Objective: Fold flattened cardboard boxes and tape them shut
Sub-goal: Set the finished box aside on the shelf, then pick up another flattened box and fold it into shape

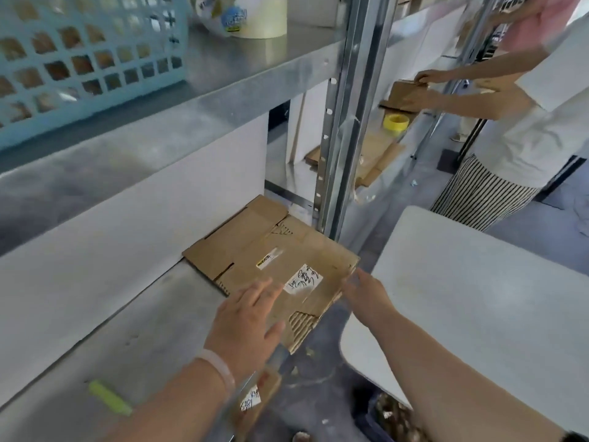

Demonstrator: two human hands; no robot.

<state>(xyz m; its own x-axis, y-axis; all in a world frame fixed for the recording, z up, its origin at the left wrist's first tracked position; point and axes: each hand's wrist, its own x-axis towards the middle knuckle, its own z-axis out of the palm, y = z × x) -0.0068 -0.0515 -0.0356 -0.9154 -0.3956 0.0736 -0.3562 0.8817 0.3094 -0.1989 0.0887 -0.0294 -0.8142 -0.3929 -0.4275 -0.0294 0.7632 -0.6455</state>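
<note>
At the bench's front edge the box [271,250] lies flat and untaped, so folding looks not yet begun. Left hand [245,317] presses it open-palmed; right hand [363,291] is at its side, grip too blurred to tell.

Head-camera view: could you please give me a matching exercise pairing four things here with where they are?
Things: 1 flattened brown cardboard box; 2 pale blue plastic lattice basket; 3 yellow tape roll; 4 small lime-green stick.
Places: A upper metal shelf; B beyond the upright post; C lower shelf, under the left hand; D lower shelf, nearer the camera, untouched.
Pairs: 1-C, 2-A, 3-B, 4-D.
</note>
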